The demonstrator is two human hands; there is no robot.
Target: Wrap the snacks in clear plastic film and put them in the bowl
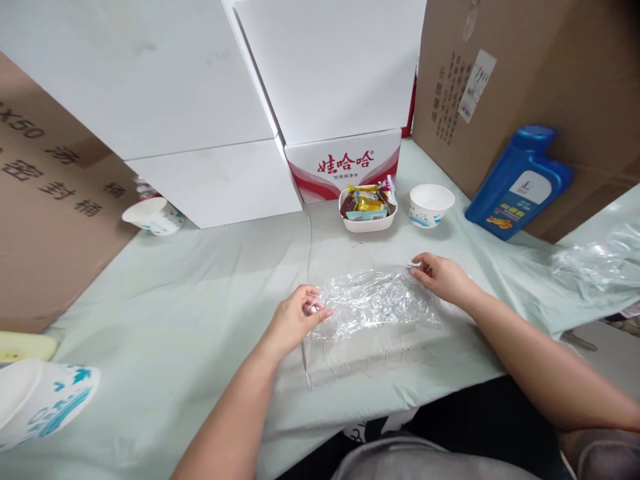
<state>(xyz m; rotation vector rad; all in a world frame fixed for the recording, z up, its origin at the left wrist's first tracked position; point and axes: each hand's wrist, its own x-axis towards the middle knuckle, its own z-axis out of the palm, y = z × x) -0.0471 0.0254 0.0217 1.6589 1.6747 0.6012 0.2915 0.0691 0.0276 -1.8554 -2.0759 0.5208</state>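
Clear plastic film (375,307): The crinkled sheet is lying on a pale green tablecloth (215,300), stretching between the two hands, a spot that is putting both ends within easy reach.
Left hand (295,317): Thumb and fingers are curling in at the film's left end, apparently pinching it; how firmly, the view is not telling.
Right hand (445,277): Fingertips are nipping the far edge near its right end, so the pair is seemingly holding the sheet spread rather than letting it bunch.
White bowl (370,226): Wrapped snacks (369,203) are filling it beyond the film, its raised sides probably containing the loose packets.
Paper cup (427,217): It is standing mouth-up just right of the bowl, apart from the film and leaving the hands room.
Blue bottle (517,190): It is standing near a brown carton (525,80), beyond the right hand, clear of the sheet.
White cartons (330,67): They are rising behind the bowl, seemingly walling off the table's back.
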